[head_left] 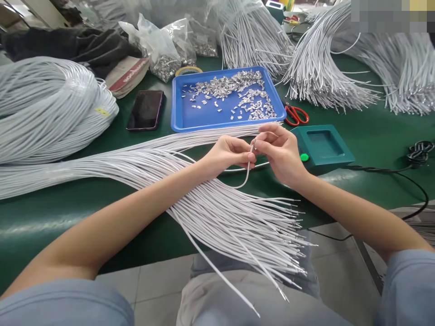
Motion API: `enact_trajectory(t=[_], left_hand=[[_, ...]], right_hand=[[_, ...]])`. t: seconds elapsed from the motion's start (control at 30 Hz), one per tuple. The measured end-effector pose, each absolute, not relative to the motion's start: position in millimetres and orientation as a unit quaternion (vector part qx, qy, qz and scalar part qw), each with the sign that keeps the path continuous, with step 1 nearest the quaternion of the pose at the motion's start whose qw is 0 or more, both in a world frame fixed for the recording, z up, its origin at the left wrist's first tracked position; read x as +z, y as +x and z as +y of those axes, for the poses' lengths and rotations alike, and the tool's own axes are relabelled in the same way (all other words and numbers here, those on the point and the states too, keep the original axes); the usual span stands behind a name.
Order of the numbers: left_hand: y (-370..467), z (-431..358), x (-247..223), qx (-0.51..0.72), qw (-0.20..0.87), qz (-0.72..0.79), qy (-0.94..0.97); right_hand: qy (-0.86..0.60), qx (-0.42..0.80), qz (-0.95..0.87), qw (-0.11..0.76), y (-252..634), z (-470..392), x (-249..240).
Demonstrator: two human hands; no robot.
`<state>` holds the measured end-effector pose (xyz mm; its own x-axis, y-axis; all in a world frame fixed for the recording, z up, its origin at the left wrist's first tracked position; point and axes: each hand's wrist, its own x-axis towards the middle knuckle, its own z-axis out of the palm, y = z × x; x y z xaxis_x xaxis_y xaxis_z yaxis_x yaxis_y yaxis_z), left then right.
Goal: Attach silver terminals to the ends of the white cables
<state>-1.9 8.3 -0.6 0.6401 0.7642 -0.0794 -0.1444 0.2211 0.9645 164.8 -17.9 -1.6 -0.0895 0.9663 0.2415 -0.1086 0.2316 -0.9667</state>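
My left hand (234,155) pinches a thin white wire (248,173) close to its end. Against that end, my right hand (279,149) closes thumb and fingers on a small shiny metal terminal (254,144), mostly hidden by the fingertips. Below my left forearm fans a bundle of white wires (231,222), their bare ends pointing right and some hanging past the table edge. Just behind my hands sits a blue tray (200,122) with many loose metal terminals (251,102). A green device (322,156) with a bright green button stands beside my right wrist.
Red-handled scissors (296,116) lie right of the tray, a dark phone (146,110) left of it. A large wire coil (50,108) fills the left side. Bags of terminals (166,56) and more wire bundles (322,77) are at the back. Black cable (421,154) lies right.
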Motion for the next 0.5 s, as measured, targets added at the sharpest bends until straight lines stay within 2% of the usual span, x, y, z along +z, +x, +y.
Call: enact_trajectory(t=[0.2,0.5], left_hand=[[-0.3,7.3,-2.0,0.327,0.725,0.277,0.54],[-1.8,8.7,-1.8,0.321,0.735,0.271,0.533]], right_hand=[[-0.373,0.507,-0.561,0.538,162.9,-20.2,-1.4],[-0.388,0.478,-0.533,0.58,160.7,-23.7,-4.3]])
